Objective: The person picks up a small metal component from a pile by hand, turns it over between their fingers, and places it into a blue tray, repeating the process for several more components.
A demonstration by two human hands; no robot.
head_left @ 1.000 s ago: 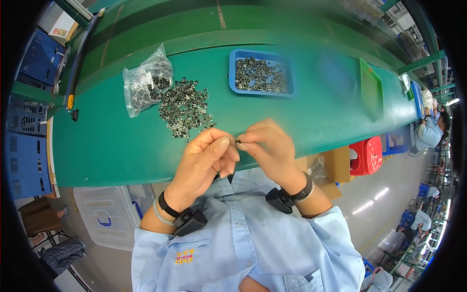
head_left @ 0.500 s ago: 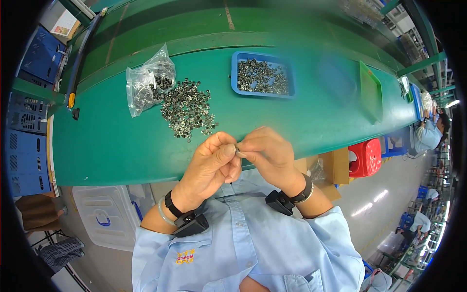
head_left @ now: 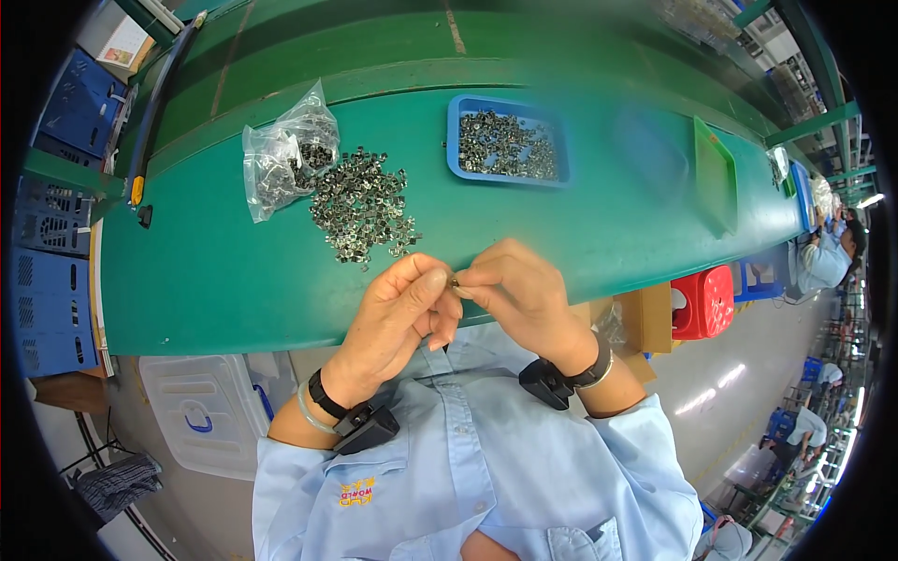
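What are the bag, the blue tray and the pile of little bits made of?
Bag: probably thin plastic film, glossy, because it's see-through and crinkled.

Blue tray: likely stiff plastic, with smooth, even colour and rounded corners.

Pile: the bits look like shiny metal, silvery with bright glints; some look dark, and they're too small to be sure.

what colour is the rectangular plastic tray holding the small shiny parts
Blue. The rectangular plastic tray shows best in the head view, the only view here.
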